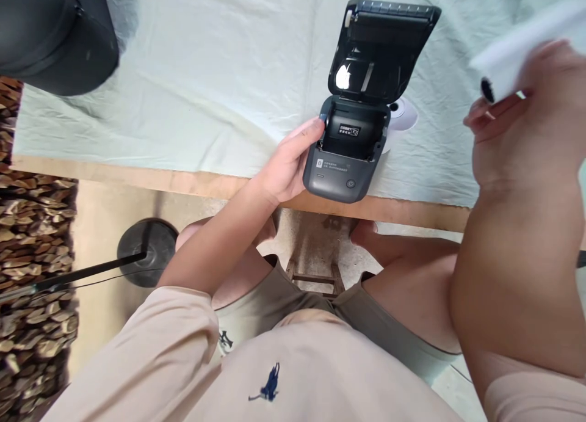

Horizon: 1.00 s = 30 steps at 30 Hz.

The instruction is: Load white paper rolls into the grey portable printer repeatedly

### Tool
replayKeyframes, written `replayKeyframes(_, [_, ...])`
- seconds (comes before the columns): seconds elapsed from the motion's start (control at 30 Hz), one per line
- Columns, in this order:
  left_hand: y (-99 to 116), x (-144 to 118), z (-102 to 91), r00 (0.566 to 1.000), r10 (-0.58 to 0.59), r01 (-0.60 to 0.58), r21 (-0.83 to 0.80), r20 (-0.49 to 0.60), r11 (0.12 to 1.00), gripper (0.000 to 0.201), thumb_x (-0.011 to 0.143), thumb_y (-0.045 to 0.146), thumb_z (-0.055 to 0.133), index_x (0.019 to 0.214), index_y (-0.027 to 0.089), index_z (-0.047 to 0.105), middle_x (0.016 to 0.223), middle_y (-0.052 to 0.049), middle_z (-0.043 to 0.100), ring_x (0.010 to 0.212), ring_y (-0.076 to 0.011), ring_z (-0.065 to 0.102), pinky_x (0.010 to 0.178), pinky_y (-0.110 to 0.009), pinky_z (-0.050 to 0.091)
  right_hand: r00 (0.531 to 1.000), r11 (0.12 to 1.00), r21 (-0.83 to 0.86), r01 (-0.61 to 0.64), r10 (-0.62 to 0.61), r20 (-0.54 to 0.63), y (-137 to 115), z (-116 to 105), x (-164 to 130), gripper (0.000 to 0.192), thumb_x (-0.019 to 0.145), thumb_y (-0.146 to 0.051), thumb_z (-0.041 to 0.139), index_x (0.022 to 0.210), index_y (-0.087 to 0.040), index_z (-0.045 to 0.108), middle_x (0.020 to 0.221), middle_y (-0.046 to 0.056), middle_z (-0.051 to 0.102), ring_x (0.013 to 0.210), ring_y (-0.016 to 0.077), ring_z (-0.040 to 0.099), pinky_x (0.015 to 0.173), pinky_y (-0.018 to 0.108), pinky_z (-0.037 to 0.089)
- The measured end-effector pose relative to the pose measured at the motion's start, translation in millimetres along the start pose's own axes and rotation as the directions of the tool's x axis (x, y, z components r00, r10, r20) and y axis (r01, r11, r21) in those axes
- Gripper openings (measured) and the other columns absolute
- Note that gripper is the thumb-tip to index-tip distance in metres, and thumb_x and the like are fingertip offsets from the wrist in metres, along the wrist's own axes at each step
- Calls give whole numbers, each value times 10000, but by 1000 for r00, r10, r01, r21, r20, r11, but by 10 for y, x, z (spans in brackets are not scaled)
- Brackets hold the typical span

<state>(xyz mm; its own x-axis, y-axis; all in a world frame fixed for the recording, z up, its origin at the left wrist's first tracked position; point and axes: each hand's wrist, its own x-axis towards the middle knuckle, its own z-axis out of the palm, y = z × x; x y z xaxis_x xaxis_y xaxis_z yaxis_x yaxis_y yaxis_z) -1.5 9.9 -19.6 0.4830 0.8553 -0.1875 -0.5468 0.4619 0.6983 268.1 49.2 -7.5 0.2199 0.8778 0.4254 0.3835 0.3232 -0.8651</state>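
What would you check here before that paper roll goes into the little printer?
1. Printer lid open: ok, it stands tilted back.
2. Paper bay free of an old roll: ok, it looks empty.
3. Printer held steady: ok, the left hand grips its left side.
4. Printer fully on the table: not ok, its front edge hangs over the table's edge.
5. Paper roll held firmly: ok, the right hand is closed around it, raised well off to the right of the printer.
6. Roll turned the right way: cannot tell, it is blurred.
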Motion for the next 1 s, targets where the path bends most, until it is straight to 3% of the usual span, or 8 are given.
replayKeyframes(0.1, [1, -1, 4, 1000, 6, -6, 10, 4, 1000, 263, 986, 370, 485, 1013, 184, 669, 1066, -3, 736, 1343, -234, 579, 1033, -362, 573, 997, 978, -203, -43, 28, -74, 153, 11, -80, 213, 772, -299, 561, 964, -281, 470, 870, 8, 515, 576, 83, 457, 421, 239, 376])
replayKeyframes(0.27, [11, 1, -17, 999, -2, 6, 95, -46, 995, 296, 950, 431, 519, 1043, 200, 678, 1033, -37, 752, 1343, -292, 571, 1042, -428, 571, 999, 872, -488, -44, 34, -29, 274, 8, -167, 467, 647, -217, 737, 1083, -270, 578, 864, 21, 590, 707, 126, 518, 692, 320, 476])
replayKeyframes(0.4, [37, 7, -42, 999, 51, -52, 36, 15, 998, 376, 986, 427, 394, 1035, 212, 698, 1084, -62, 760, 1320, -295, 580, 1096, -428, 538, 984, 833, -530, 159, -178, 15, 147, 27, -213, 569, 687, -293, 717, 1228, -266, 543, 1074, 64, 624, 983, 229, 615, 835, 389, 479])
replayKeyframes(0.5, [61, -2, -21, 997, 70, -70, -14, -24, 997, 435, 1009, 396, 333, 1033, 161, 698, 1039, -94, 765, 1325, -294, 578, 1123, -457, 515, 941, 815, -478, 328, -325, 91, -168, 169, -310, 454, 771, -353, 597, 1209, -254, 525, 1164, 69, 566, 1021, 209, 612, 714, 321, 469])
replayKeyframes(0.57, [72, -16, 7, 996, 70, -73, -52, -51, 996, 393, 1009, 355, 364, 1017, 135, 689, 1037, -99, 761, 1366, -277, 547, 1150, -443, 489, 954, 759, -587, 282, -156, 256, -376, 318, -388, 469, 815, -392, 585, 1246, -229, 496, 1214, 89, 551, 1073, 231, 607, 739, 340, 499])
replayKeyframes(0.7, [73, -38, 38, 995, 75, -81, -94, -64, 992, 328, 999, 323, 412, 1015, 147, 689, 1100, -90, 748, 1412, -244, 505, 1156, -382, 480, 954, 635, -764, 109, 151, 261, -536, 592, -476, 409, 834, -420, 610, 1196, -238, 552, 1184, 92, 582, 1100, 300, 569, 853, 474, 517])
replayKeyframes(0.9, [53, -39, 22, 993, 111, -115, -92, -48, 989, 335, 998, 306, 425, 1047, 104, 688, 981, -103, 764, 1323, -265, 588, 1116, -392, 509, 972, 689, -706, 162, 12, 235, -427, 569, -427, 365, 817, -309, 645, 1171, -237, 590, 1052, 50, 638, 1073, 298, 577, 990, 614, 410])
replayKeyframes(1.0, [52, -34, 26, 992, 109, -114, -91, -62, 989, 322, 995, 308, 430, 1012, 130, 699, 961, -94, 767, 1289, -266, 614, 1082, -383, 531, 962, 902, -335, 273, -255, 96, -386, 452, -331, 564, 790, -264, 699, 1315, -356, 514, 1264, -12, 562, 939, 157, 595, 886, 397, 493])
